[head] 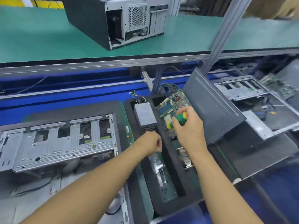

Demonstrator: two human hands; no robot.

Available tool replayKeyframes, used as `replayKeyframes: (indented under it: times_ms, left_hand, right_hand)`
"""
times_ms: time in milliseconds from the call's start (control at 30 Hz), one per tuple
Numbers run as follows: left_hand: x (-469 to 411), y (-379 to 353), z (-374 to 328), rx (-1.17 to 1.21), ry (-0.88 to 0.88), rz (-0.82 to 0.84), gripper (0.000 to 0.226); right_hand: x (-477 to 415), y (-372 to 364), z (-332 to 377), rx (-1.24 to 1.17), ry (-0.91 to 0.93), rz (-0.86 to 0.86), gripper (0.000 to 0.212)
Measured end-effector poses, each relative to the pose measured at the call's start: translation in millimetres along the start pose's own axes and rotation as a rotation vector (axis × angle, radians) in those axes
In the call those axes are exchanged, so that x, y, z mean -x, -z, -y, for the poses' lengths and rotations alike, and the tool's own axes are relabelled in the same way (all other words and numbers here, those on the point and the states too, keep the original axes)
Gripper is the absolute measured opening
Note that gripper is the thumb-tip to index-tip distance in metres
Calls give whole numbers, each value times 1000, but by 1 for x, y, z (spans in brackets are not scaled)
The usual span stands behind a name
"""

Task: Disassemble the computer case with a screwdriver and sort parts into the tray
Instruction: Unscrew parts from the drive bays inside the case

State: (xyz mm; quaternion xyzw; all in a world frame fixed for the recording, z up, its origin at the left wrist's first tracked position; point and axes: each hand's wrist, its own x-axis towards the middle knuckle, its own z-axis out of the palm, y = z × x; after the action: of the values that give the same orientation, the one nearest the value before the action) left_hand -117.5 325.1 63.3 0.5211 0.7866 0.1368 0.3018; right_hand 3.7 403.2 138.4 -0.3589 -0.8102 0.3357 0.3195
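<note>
From the head view, the right hand (188,128) was wrapped tight around the green and yellow handle of the screwdriver (178,120), its grip closed on the tool above the black foam tray (178,172). Just beyond that grip lay the green motherboard (174,102), resting in the tray's right compartment, with a dark case panel (212,109) leaning to the right of the hand. The left hand (151,143) sat just left of the right one, fingers curled and pressed together at the tips; something tiny seemed pinched there, though what it was could not be told. Directly ahead of the left grip stood the grey power supply (144,115) in the tray's left compartment, and below that hand a strip of small metal parts (159,173) lay in the tray. Well to the left of both hands the stripped computer case (56,143) lay on the surface, its metal frame facing up. Far above the hands, another case (113,20) sat on the green shelf (40,38).
</note>
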Motion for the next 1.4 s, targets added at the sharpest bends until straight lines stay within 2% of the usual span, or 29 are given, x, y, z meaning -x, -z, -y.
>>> replayKeyframes:
  times_ms: [200, 367, 533, 600, 733, 833, 933, 1033, 1133, 1267, 1400]
  left_hand:
    - [-27, -51, -33, -104, -120, 252, 16]
    - [-31, -75, -35, -194, -86, 313, 18]
    - [-25, -29, -17, -133, -22, 114, 22]
    - [-13, -1, -4, -61, 15, -29, 22]
    - [28, 49, 36, 128, 103, -372, 17]
    - [67, 75, 79, 263, 191, -579, 19]
    - [110, 93, 129, 358, 307, -692, 20]
    - [149, 102, 171, 373, 327, -699, 28]
    - [165, 98, 186, 250, 228, -584, 26]
    - [156, 82, 172, 152, 25, -479, 19]
    - [141, 59, 159, 146, -2, -453, 22]
  right_hand:
    - [5, 23, -41, 27, -98, -29, 19]
    - [5, 32, -52, 0, -119, 24, 18]
    - [-6, 27, -31, -146, -87, -18, 26]
    - [-12, 18, -15, -205, -73, -56, 30]
    - [-22, -7, 29, -336, 3, -87, 23]
    - [-25, -33, 66, -438, 93, -8, 19]
    - [-21, -66, 98, -432, 213, 181, 18]
    - [-10, -98, 121, -347, 306, 421, 17]
    - [-4, -117, 130, -186, 316, 547, 19]
    - [-1, -119, 130, -125, 319, 565, 20]
    - [-2, -112, 121, -94, 288, 529, 15]
